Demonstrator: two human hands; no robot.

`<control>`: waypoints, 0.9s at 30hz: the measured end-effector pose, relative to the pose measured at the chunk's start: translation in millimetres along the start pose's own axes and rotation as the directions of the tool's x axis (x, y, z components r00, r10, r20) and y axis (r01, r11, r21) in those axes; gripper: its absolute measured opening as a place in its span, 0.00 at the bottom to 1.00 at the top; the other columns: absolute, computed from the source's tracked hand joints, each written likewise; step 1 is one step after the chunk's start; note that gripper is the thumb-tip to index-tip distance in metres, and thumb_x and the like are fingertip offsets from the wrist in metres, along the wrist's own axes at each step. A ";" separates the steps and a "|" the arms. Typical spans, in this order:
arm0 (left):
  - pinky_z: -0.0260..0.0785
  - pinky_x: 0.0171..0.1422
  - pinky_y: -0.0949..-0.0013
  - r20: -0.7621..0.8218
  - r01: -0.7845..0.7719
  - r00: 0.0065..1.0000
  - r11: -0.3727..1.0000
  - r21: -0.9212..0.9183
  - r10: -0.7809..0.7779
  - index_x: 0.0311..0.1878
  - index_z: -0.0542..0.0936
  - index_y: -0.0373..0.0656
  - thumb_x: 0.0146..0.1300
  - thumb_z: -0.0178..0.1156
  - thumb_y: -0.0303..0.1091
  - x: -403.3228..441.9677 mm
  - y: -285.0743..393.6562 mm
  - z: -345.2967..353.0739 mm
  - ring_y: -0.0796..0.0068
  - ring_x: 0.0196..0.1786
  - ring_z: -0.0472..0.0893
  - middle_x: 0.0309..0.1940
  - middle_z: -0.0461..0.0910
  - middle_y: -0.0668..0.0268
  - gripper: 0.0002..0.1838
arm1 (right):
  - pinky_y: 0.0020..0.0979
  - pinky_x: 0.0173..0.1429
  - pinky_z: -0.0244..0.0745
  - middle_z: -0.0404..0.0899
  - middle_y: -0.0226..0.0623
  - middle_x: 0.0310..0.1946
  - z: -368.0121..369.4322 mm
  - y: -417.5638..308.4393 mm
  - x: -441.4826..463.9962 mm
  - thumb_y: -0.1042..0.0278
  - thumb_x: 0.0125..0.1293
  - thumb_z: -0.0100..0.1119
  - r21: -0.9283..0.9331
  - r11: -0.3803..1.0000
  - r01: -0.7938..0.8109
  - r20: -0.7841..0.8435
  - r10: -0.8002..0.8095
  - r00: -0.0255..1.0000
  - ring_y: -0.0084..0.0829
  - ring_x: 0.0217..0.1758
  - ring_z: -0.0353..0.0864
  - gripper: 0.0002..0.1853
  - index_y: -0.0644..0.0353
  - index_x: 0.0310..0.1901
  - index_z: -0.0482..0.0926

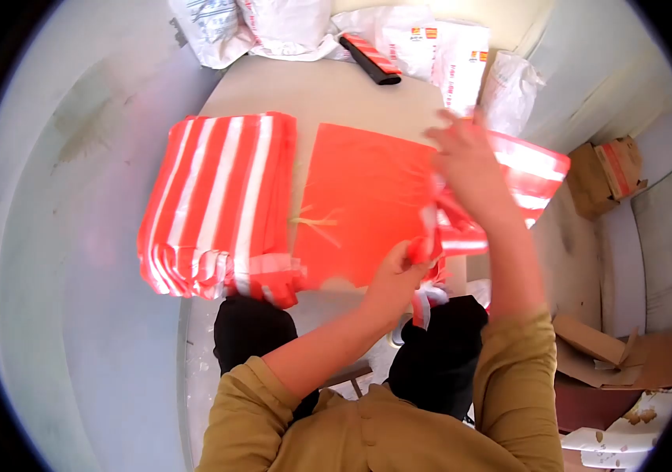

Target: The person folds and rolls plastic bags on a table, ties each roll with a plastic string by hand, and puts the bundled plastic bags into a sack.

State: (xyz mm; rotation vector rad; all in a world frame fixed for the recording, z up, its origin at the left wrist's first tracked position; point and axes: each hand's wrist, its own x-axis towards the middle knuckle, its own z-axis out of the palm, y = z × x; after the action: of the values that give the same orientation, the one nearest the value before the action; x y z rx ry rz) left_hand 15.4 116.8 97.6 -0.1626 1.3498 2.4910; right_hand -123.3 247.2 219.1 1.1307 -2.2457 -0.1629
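Note:
A plain red sheet [363, 200], cloth or thin plastic, lies flat in the middle of the table. Its near right corner is gathered in my left hand [395, 277], closed with the thumb on the red material. My right hand [469, 161] is raised over the sheet's right side, blurred by motion, its fingers apart. Beneath and beyond it lies red-and-white striped material [528, 173], partly hidden by my forearm. To the left sits a thick folded stack of striped pieces [222, 185]. Pale yellow strands [316, 222] rest on the red sheet's left edge.
White printed bags [285, 27] line the table's far edge. Before them lies a dark roll with a striped side [371, 59]. Cardboard boxes [611, 177] stand on the floor to the right. A pale wall [92, 236] curves along the left.

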 end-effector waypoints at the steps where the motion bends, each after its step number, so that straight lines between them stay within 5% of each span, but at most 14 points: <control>1: 0.72 0.43 0.72 -0.057 0.063 0.996 0.993 -0.104 -0.069 0.59 0.79 0.43 0.73 0.61 0.30 5.6 -8.8 0.3 0.78 0.41 0.79 0.43 0.82 0.67 0.13 | 0.60 0.83 0.54 0.82 0.36 0.56 39.3 1.5 -0.7 0.72 0.55 0.64 0.089 0.993 0.075 -0.001 -0.075 0.997 0.45 0.71 0.74 0.04 0.57 0.32 0.80; 2: 0.71 0.42 0.72 -0.111 0.122 0.983 0.971 -0.207 -0.147 0.60 0.78 0.43 0.72 0.62 0.30 8.1 -18.5 -2.9 0.77 0.41 0.79 0.42 0.82 0.67 0.15 | 0.60 0.84 0.53 0.81 0.38 0.58 102.9 -3.8 -15.9 0.72 0.56 0.64 0.274 0.957 0.094 -0.066 -0.079 0.995 0.46 0.73 0.72 0.04 0.58 0.34 0.80; 3: 0.70 0.40 0.71 -0.158 0.176 0.960 0.936 -0.306 -0.232 0.61 0.77 0.43 0.71 0.63 0.30 9.6 -29.9 -8.6 0.77 0.40 0.78 0.42 0.82 0.66 0.17 | 0.60 0.84 0.53 0.81 0.38 0.58 114.6 -26.4 -12.9 0.71 0.58 0.64 0.253 0.958 0.137 -0.032 -0.133 0.991 0.45 0.74 0.71 0.05 0.57 0.37 0.82; 5: 0.69 0.41 0.71 -0.275 0.208 0.936 0.975 -0.076 -0.221 0.58 0.77 0.46 0.69 0.65 0.32 10.2 -58.1 -34.5 0.77 0.41 0.79 0.42 0.81 0.68 0.15 | 0.59 0.84 0.52 0.82 0.36 0.58 138.0 -71.2 -6.5 0.70 0.61 0.63 0.223 0.948 0.225 0.035 -0.239 0.970 0.44 0.75 0.70 0.08 0.55 0.42 0.84; 8: 0.67 0.45 0.69 -0.248 0.280 0.922 0.954 -0.111 -0.299 0.53 0.77 0.46 0.67 0.67 0.34 -5.4 -67.5 -70.7 0.79 0.43 0.76 0.43 0.80 0.71 0.15 | 0.57 0.84 0.53 0.81 0.30 0.60 149.8 -132.0 10.8 0.67 0.61 0.64 0.186 0.912 0.365 0.335 -0.408 0.849 0.42 0.75 0.70 0.05 0.52 0.37 0.88; 13: 0.68 0.50 0.66 -0.311 0.169 0.943 0.976 0.136 -0.120 0.56 0.74 0.41 0.67 0.67 0.34 -19.6 -57.9 -87.5 0.79 0.50 0.74 0.50 0.78 0.66 0.18 | 0.56 0.84 0.52 0.79 0.30 0.64 137.9 -128.2 -13.3 0.67 0.59 0.66 0.368 0.917 0.155 0.324 -0.283 0.903 0.41 0.77 0.67 0.04 0.49 0.33 0.89; 16: 0.69 0.53 0.67 -0.408 0.035 0.913 0.989 0.146 0.028 0.61 0.71 0.39 0.68 0.65 0.33 -9.7 -53.3 -88.8 0.77 0.54 0.75 0.55 0.76 0.62 0.22 | 0.55 0.84 0.52 0.77 0.32 0.66 112.2 -112.7 -21.1 0.68 0.59 0.67 0.378 0.921 0.091 0.328 -0.225 0.917 0.41 0.79 0.65 0.03 0.51 0.32 0.88; 20: 0.71 0.58 0.67 -0.272 0.058 0.960 0.998 -0.030 -0.064 0.68 0.68 0.40 0.70 0.63 0.31 5.0 -29.3 -96.0 0.73 0.58 0.77 0.58 0.76 0.63 0.26 | 0.56 0.84 0.54 0.75 0.36 0.69 92.3 -108.3 -26.1 0.69 0.60 0.67 0.421 0.902 0.096 0.265 -0.224 0.938 0.42 0.80 0.64 0.07 0.52 0.40 0.89; 23: 0.75 0.54 0.64 -0.199 0.094 0.975 0.995 -0.029 -0.098 0.68 0.70 0.40 0.70 0.63 0.31 18.5 -37.6 -116.2 0.70 0.56 0.80 0.57 0.78 0.63 0.25 | 0.53 0.81 0.60 0.74 0.37 0.70 100.6 -112.7 -41.4 0.69 0.64 0.65 0.454 0.891 0.022 0.106 -0.078 0.991 0.44 0.78 0.66 0.15 0.53 0.53 0.86; 25: 0.77 0.44 0.64 -0.208 0.093 0.972 0.991 -0.101 -0.112 0.65 0.73 0.40 0.69 0.65 0.31 17.7 -32.5 -113.3 0.69 0.48 0.83 0.53 0.81 0.63 0.23 | 0.49 0.77 0.65 0.76 0.38 0.68 90.0 -106.7 -54.9 0.69 0.66 0.64 0.517 0.826 -0.225 0.203 0.137 0.970 0.45 0.75 0.70 0.17 0.53 0.57 0.84; 27: 0.79 0.51 0.61 -0.290 0.067 0.951 0.987 -0.146 -0.108 0.65 0.74 0.41 0.72 0.62 0.33 15.6 -33.3 -106.7 0.68 0.54 0.83 0.57 0.80 0.63 0.21 | 0.45 0.70 0.72 0.80 0.39 0.62 75.5 -97.2 -78.5 0.68 0.68 0.63 0.572 0.651 -0.498 0.370 0.338 0.866 0.43 0.67 0.77 0.17 0.54 0.58 0.83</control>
State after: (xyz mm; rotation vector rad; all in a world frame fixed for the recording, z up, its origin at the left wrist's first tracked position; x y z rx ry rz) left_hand 6.5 48.2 8.4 -0.6379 1.2466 2.5567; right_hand -64.5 234.2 86.1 0.8788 -2.8149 0.7970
